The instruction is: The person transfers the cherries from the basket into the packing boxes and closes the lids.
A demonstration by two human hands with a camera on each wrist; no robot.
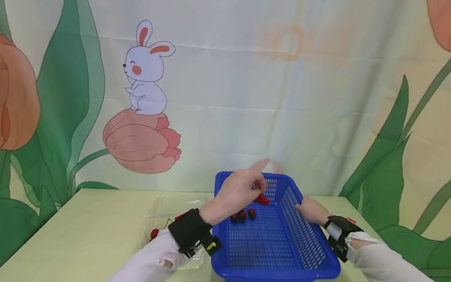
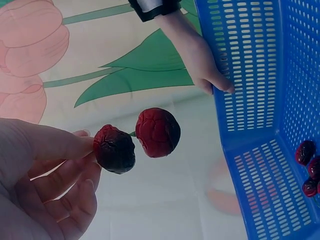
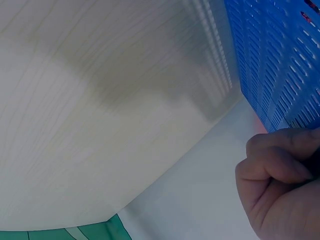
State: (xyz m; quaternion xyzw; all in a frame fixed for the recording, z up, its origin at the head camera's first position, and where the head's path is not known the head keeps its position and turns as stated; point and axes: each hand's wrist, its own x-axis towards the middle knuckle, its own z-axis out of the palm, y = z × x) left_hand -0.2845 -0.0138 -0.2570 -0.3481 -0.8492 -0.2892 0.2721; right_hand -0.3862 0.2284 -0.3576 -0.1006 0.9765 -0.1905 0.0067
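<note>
My left hand (image 1: 237, 190) is over the far left part of a blue plastic basket (image 1: 260, 246). In the left wrist view its thumb and fingers pinch a dark red, wrinkled cherry (image 2: 114, 152). A second cherry (image 2: 158, 132) sits right beside it, with a bit of green stem between the two. Several more dark cherries (image 1: 242, 216) lie on the basket floor, partly behind the left forearm. My right hand (image 1: 311, 210) grips the basket's right rim, with its fingers curled over the edge.
A clear plastic box (image 1: 186, 200) stands left of the basket, partly covered by the left forearm. Red fruit (image 1: 154, 234) and thin stems show inside it. Behind the pale table (image 1: 88, 231) hangs a printed curtain (image 1: 218, 98).
</note>
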